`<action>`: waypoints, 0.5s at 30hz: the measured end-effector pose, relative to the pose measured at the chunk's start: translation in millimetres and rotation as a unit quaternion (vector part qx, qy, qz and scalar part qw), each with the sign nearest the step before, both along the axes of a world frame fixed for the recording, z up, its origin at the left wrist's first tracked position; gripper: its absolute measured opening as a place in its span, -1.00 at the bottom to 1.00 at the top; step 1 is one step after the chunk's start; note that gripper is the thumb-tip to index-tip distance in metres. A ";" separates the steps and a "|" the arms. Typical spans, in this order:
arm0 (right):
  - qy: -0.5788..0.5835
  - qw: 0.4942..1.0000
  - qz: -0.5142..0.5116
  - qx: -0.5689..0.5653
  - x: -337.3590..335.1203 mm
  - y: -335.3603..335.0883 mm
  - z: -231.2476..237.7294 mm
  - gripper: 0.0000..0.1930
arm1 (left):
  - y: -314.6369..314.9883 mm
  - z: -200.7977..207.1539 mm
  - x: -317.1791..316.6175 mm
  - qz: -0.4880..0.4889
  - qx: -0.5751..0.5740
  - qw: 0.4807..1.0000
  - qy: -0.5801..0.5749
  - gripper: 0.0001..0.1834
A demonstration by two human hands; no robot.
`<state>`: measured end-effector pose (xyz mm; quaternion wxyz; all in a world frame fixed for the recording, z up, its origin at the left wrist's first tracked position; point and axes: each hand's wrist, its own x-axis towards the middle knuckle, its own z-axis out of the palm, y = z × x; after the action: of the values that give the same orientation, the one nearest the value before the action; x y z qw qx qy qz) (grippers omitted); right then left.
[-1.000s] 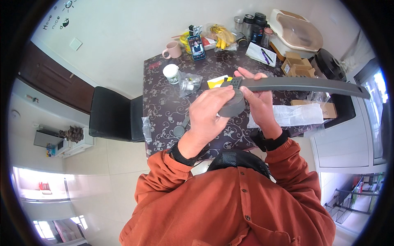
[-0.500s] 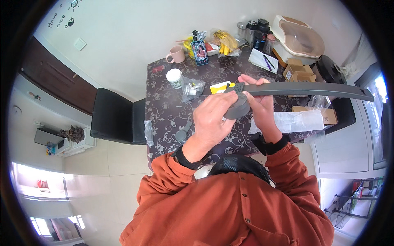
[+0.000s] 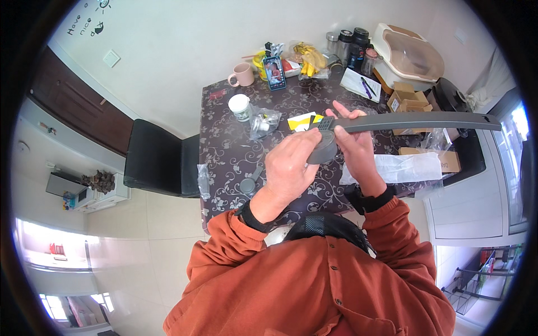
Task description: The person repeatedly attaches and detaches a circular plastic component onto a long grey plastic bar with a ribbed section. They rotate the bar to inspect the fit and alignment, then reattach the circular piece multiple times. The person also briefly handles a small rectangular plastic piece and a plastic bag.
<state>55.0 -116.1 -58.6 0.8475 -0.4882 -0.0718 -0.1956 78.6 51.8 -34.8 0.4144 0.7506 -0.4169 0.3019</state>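
The left hand (image 3: 288, 168) curls around a dark-grey, thick round disc (image 3: 323, 150); the right hand (image 3: 357, 148), partly open, braces a long, gently curved dark-grey bar (image 3: 420, 121) with thumb and extended fingers. Both pieces are held above the dark, floral-patterned worktop (image 3: 224, 131), meeting between the hands; whether they are fastened cannot be told. Below, a small grey round-headed part (image 3: 249, 183) lies separate, apparently unattached. Farther off, a clear plastic bag of small pieces (image 3: 263, 124) seems unused, and a flat white wrapping sleeve (image 3: 406, 168) appears emptied.
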 end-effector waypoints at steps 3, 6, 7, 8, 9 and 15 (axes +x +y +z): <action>0.055 0.995 0.029 0.072 -5.7 1.8 5.8 -0.64 | 1.5 -1.7 2.6 0.005 0.002 1.000 -0.015 -0.59; 0.067 0.996 0.003 0.065 -9.1 4.7 7.3 -0.65 | 2.0 -4.6 4.8 0.003 0.008 1.000 0.006 -0.47; 0.067 0.997 -0.014 0.041 -9.0 5.9 6.6 -0.65 | 1.8 -5.2 5.4 0.001 0.004 1.000 -0.001 -0.48; 0.062 0.997 -0.030 0.018 -8.8 6.3 5.8 -0.64 | 1.7 -5.7 5.0 0.001 0.004 1.000 -0.010 -0.49; 0.054 0.998 -0.034 0.011 -8.1 6.5 4.6 -0.64 | 1.3 -6.0 4.6 0.001 0.004 1.000 -0.019 -0.50; 0.004 0.999 -0.046 -0.014 -6.5 8.2 -3.0 -0.63 | -0.2 -5.9 -1.8 0.005 0.008 1.000 -0.023 -0.58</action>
<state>48.5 -107.8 -61.5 0.8310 -0.5036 -0.0490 -0.2312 76.8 51.6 -40.6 0.3974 0.7484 -0.4253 0.3180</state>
